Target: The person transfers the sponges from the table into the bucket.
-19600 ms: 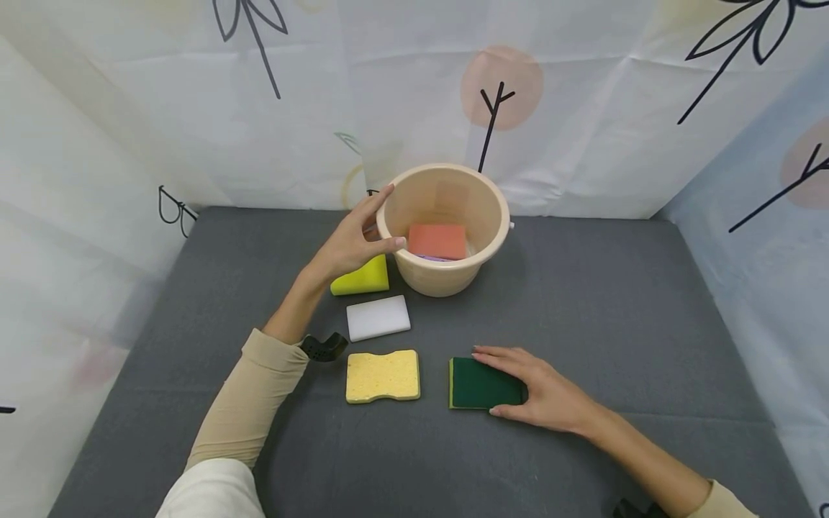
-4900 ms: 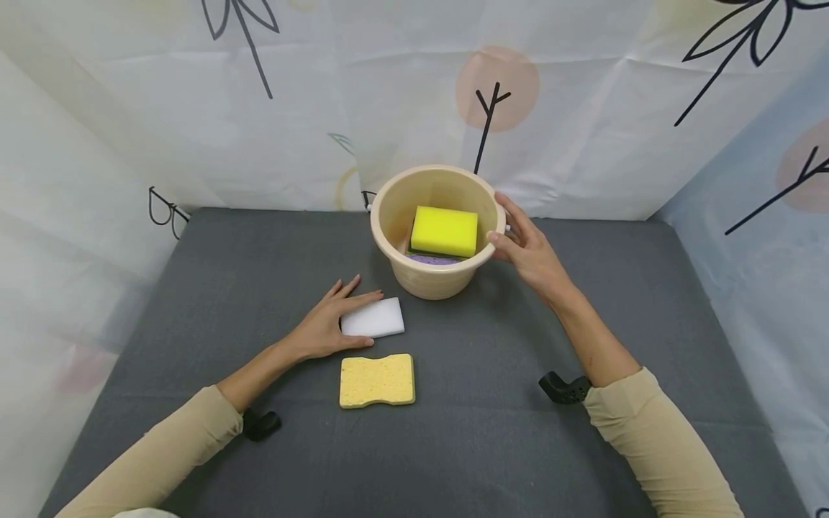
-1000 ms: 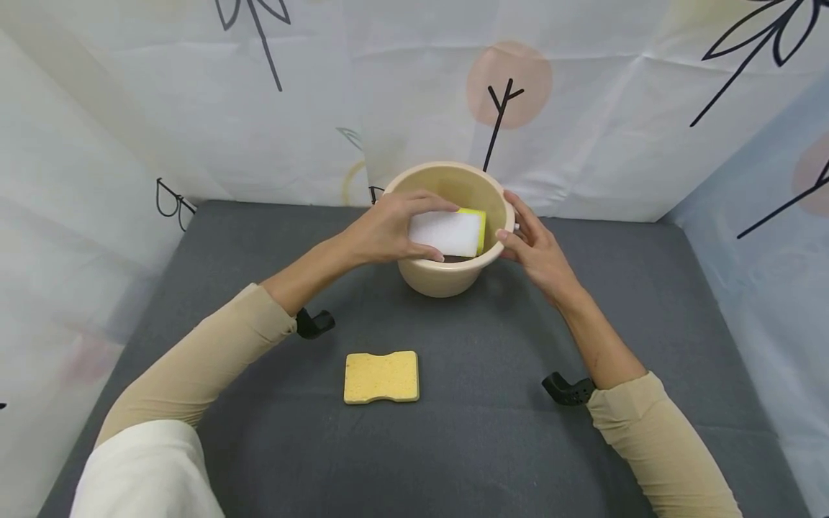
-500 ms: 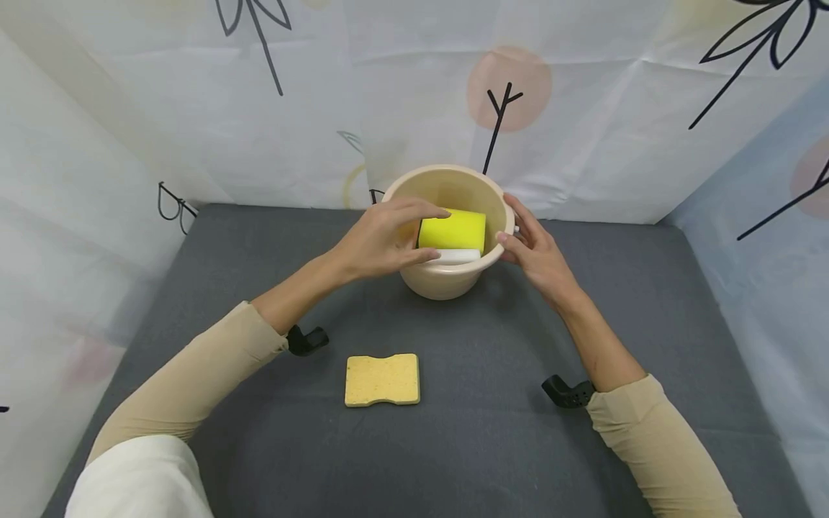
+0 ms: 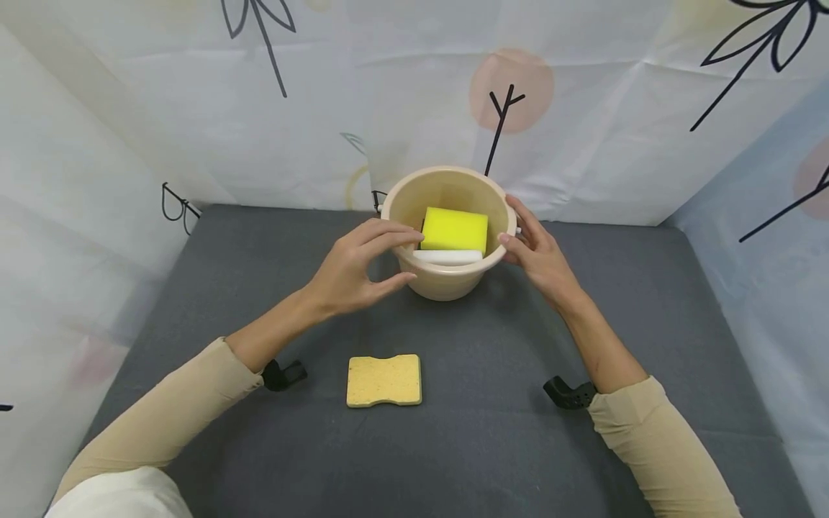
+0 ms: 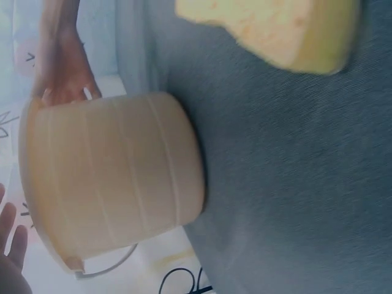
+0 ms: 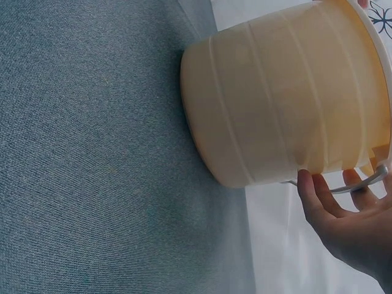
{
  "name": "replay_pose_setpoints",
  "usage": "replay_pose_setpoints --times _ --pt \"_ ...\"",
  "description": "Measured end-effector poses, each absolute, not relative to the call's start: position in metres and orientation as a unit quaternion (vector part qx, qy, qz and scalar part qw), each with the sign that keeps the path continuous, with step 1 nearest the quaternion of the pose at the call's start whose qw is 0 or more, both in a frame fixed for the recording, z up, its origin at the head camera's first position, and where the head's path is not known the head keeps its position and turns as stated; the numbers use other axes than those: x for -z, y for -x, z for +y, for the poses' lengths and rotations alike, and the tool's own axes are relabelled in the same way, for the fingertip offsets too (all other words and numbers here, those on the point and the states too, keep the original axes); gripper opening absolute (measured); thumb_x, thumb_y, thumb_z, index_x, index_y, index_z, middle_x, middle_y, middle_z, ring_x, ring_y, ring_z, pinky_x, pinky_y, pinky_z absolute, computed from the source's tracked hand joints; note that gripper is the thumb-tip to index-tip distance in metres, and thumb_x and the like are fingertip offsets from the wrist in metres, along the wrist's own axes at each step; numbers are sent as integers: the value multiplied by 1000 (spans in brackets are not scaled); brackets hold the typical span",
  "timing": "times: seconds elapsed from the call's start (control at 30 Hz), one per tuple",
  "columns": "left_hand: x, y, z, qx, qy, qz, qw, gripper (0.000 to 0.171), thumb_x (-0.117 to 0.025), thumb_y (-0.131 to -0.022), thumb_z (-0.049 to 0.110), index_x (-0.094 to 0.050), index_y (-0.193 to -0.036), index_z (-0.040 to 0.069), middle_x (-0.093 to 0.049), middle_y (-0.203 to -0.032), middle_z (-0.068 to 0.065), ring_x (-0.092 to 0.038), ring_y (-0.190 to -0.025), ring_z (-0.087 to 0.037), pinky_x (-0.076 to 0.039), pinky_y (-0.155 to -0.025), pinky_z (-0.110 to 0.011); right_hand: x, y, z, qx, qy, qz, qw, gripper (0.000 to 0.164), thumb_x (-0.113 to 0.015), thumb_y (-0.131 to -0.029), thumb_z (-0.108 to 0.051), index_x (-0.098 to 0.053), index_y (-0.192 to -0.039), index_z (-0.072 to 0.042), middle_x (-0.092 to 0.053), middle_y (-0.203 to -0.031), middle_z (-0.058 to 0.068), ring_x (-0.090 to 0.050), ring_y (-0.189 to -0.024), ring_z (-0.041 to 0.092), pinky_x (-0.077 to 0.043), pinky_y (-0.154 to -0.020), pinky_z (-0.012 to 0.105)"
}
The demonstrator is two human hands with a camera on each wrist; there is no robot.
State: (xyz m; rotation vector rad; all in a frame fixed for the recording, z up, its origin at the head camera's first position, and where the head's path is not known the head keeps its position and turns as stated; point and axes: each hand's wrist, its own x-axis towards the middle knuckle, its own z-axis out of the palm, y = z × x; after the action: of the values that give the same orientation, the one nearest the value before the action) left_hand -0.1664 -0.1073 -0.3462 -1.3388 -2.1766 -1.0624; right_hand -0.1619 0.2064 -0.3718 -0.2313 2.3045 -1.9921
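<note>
A cream bucket [image 5: 442, 289] stands at the back of the table. My right hand [image 5: 536, 253] grips its rim on the right, thumb over the edge and fingers against the outer wall. Inside, a bright yellow scrub sponge [image 5: 455, 229] lies on top, with a white sponge [image 5: 448, 257] in front of it against the near wall. What lies beneath them is hidden. My left hand [image 5: 350, 270] holds nothing; its fingers and thumb are apart by the bucket's left front rim. On the table, nearer me, lies a pale yellow notched sponge [image 5: 384, 380].
A dark grey cloth [image 5: 492, 446] covers the table. Patterned white sheets [image 5: 421, 93] hang behind it and at both sides. A thin wire handle [image 7: 361, 184] hangs outside the bucket, close to my right hand's fingers.
My left hand let go of the white sponge inside the bucket and drew back left, toward me. Earlier, a green scouring sponge and the bright yellow one lay on the table. My right hand stays on the rim.
</note>
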Motion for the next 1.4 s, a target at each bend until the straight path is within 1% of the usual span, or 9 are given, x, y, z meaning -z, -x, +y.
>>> replay_pose_setpoints --times 0.13,0.27,0.5,0.63,0.73,0.87,1.0,1.23,1.4 --pt "354 157 -115 373 475 -772 198 47 -79 -86 22 -66 -129 8 -63 -129 -6 -56 -122 -22 -45 -105 -37 373 162 206 654 75 752 44 65 -58 -102 -21 -27 -158 -35 -30 -160 6 -40 -140 27 -54 -92 24" --pt "363 145 -120 366 470 -778 198 47 -75 -89 28 -65 -129 7 -63 -129 -5 -57 -120 -21 -46 -103 -35 373 162 207 651 72 754 46 65 -57 -102 -20 -27 -158 -36 -29 -161 5 -40 -140 27 -54 -92 24" --pt "377 129 -128 368 467 -785 171 55 -82 -81 19 -63 -132 7 -61 -133 -3 -55 -122 -20 -45 -104 -33 372 163 208 649 70 756 42 65 -58 -102 -22 -27 -157 -36 -33 -157 7 -42 -138 28 -54 -92 24" --pt "387 119 -133 374 456 -794 149 54 -78 -86 27 -62 -134 8 -59 -136 -2 -55 -124 -20 -45 -105 -33 372 163 207 646 69 759 46 65 -58 -102 -21 -27 -157 -37 -33 -158 6 -42 -138 27 -54 -92 24" --pt "395 111 -136 374 446 -804 123 56 -74 -90 34 -59 -138 10 -56 -139 -2 -53 -126 -19 -45 -105 -34 372 163 208 648 68 757 47 65 -58 -102 -21 -27 -157 -36 -33 -157 7 -42 -138 27 -54 -92 24" --pt "406 100 -140 370 434 -816 88 62 -78 -87 32 -54 -142 14 -52 -144 -1 -50 -129 -18 -45 -106 -35 373 164 208 652 65 754 45 65 -58 -102 -22 -28 -157 -36 -35 -156 8 -43 -137 28 -55 -91 23" --pt "418 91 -144 367 425 -824 68 68 -81 -84 29 -52 -144 15 -51 -145 -1 -49 -131 -18 -44 -106 -35 373 165 207 651 63 755 48 65 -59 -102 -21 -28 -157 -37 -33 -158 5 -43 -137 26 -55 -91 24" --pt "432 78 -150 352 409 -841 28 72 -78 -86 38 -47 -148 19 -46 -149 -1 -43 -136 -16 -43 -108 -39 372 165 206 653 62 753 47 65 -59 -102 -21 -28 -157 -36 -36 -155 8 -45 -135 27 -55 -91 24" --pt "443 70 -151 338 403 -850 -7 75 -76 -86 45 -46 -149 17 -42 -152 -2 -39 -138 -15 -43 -108 -41 373 164 208 652 66 754 46 65 -58 -102 -21 -27 -157 -35 -35 -155 9 -44 -136 28 -55 -91 24"
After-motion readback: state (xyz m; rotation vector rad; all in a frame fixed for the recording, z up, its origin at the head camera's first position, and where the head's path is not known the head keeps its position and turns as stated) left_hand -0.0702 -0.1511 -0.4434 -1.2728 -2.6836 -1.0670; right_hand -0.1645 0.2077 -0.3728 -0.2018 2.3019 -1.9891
